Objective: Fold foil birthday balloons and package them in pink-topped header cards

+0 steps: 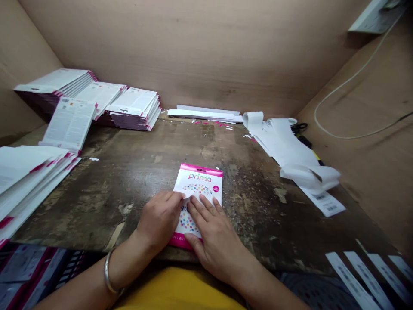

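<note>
A flat white packet [201, 187] with pink ends, coloured dots and the word "prima" lies on the table in front of me. My left hand [161, 219], with a metal bangle on its wrist, is closed over the packet's left side. Thumb and forefinger pinch a small white strip [188, 194] at the packet's middle; whether it is a sticker I cannot tell. My right hand [213, 228] rests on the lower right of the packet, fingers stretched out and pressing it flat. Both hands cover much of the packet's lower half.
Stacks of similar packets [132, 103] stand at the back left, with more packets [32, 185] at the left edge. A curling band of white labels [287, 142] lies right, near black-handled scissors [300, 127]. Label strips [351, 280] hang at the front right; a cable [322, 99] loops along the wall.
</note>
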The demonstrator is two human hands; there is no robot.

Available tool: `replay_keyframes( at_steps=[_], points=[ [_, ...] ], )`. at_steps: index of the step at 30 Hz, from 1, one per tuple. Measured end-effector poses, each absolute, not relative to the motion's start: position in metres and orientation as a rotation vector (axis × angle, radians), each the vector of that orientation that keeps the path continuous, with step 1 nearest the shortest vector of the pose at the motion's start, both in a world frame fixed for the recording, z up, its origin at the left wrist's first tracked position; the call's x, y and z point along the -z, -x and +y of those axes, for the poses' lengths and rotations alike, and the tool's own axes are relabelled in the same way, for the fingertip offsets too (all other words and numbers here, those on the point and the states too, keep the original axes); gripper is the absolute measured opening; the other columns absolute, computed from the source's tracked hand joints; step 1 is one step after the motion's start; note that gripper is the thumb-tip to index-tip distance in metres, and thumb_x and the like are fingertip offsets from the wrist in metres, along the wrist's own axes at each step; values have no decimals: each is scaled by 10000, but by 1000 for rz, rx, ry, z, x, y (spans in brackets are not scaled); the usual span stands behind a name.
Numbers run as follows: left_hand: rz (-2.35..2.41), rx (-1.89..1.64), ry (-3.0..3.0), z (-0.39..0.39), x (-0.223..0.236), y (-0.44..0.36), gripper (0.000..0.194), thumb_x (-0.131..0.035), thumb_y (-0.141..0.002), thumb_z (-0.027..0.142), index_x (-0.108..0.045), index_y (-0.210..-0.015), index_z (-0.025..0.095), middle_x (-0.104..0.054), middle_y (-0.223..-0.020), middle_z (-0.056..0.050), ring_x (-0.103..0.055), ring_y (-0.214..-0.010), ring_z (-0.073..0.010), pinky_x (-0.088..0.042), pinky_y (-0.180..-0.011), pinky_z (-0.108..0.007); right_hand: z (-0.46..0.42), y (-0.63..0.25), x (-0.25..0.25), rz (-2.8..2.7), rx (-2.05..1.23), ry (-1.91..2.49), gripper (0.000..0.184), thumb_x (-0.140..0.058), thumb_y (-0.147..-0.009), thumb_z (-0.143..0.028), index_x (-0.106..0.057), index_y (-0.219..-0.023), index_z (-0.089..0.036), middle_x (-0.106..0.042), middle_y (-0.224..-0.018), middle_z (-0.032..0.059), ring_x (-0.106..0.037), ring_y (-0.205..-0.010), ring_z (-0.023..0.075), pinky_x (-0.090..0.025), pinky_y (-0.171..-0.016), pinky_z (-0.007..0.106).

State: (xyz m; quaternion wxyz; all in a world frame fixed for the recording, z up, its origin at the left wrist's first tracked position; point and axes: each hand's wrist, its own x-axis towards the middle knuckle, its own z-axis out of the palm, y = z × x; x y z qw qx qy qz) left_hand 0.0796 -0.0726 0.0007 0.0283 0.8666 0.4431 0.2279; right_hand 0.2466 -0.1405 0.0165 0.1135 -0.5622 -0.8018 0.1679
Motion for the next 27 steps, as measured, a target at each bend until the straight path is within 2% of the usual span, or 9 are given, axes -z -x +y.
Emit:
replay_keyframes(
  at_steps=[7, 14, 17, 20, 23, 25, 27],
  points=[
    [1362, -618, -2691, -75, -4, -84, 112, -509, -877, 147, -613, -911, 167, -651, -789, -36, -617, -713, -212, -481, -637, -320, -132, -240, -21, -2363, -543, 1619, 591, -425, -908, -454, -333, -1428, -188, -341, -1485, 53, -190, -1401, 248, -95, -1165, 476],
    [1347, -606, -2668, -77, -4, -87, 127, -523, -878, 167, -616, -963, 172, -680, -840, -44, -652, -736, -221, -524, -632, -329, -133, -240, -17, -2313, -548, 1586, 588, -477, -888, -402, -348, -1416, -177, -381, -1464, 60, -209, -1394, 254, -96, -1165, 476],
    [1308, -592, -2669, -80, -3, -87, 171, -500, -893, 190, -614, -1019, 173, -696, -923, -64, -671, -829, -234, -553, -700, -354, -135, -241, -15, -2277, -549, 1541, 582, -518, -861, -354, -379, -1390, -157, -407, -1440, 90, -243, -1381, 255, -122, -1161, 484],
    [1255, -586, -2709, -82, -2, -85, 211, -463, -906, 192, -608, -1058, 169, -690, -1043, -90, -650, -988, -247, -545, -823, -386, -138, -244, -9, -2174, -511, 1539, 596, -590, -803, -339, -438, -1323, -89, -373, -1437, 167, -277, -1362, 275, -218, -1142, 476],
    [1265, -596, -2735, -83, 0, -84, 243, -416, -916, 177, -591, -1075, 123, -691, -1038, -126, -668, -942, -237, -553, -817, -375, -139, -247, -5, -2160, -470, 1530, 648, -596, -793, -333, -408, -1334, -28, -345, -1443, 211, -249, -1372, 295, -261, -1126, 483],
    [1267, -630, -2784, -83, 2, -84, 278, -380, -918, 164, -570, -1099, 71, -692, -1016, -159, -678, -905, -234, -559, -809, -367, -138, -246, -4, -2223, -468, 1514, 643, -574, -801, -314, -402, -1350, -26, -371, -1436, 200, -240, -1377, 298, -226, -1135, 500],
    [1224, -640, -2881, -85, 4, -83, 315, -350, -913, 140, -551, -1130, 33, -675, -1069, -190, -662, -970, -245, -547, -848, -375, -137, -241, -6, -2254, -467, 1514, 641, -562, -797, -304, -408, -1354, -26, -390, -1431, 189, -240, -1378, 301, -199, -1142, 503]
  ],
)
